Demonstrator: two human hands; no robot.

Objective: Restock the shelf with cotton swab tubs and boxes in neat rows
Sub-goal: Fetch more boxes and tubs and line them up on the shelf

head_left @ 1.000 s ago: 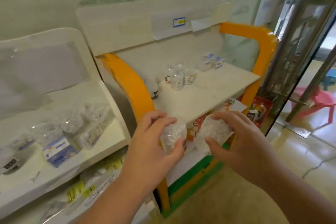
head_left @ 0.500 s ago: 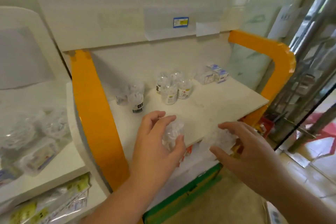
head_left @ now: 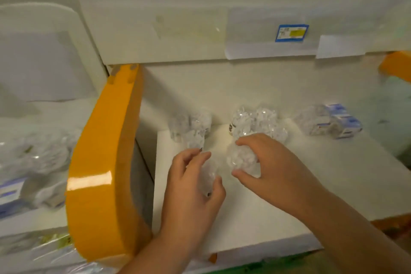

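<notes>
Left hand (head_left: 191, 187) is gripping one clear tub (head_left: 208, 176), right hand (head_left: 273, 169) another (head_left: 242, 159), fingers curled, apparently just above the white shelf (head_left: 333, 184).

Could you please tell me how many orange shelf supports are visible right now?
2. One orange support stands at the shelf's left end, beside the left hand; the other orange support is mostly cut off at the upper right edge. More may lie outside the frame.
</notes>
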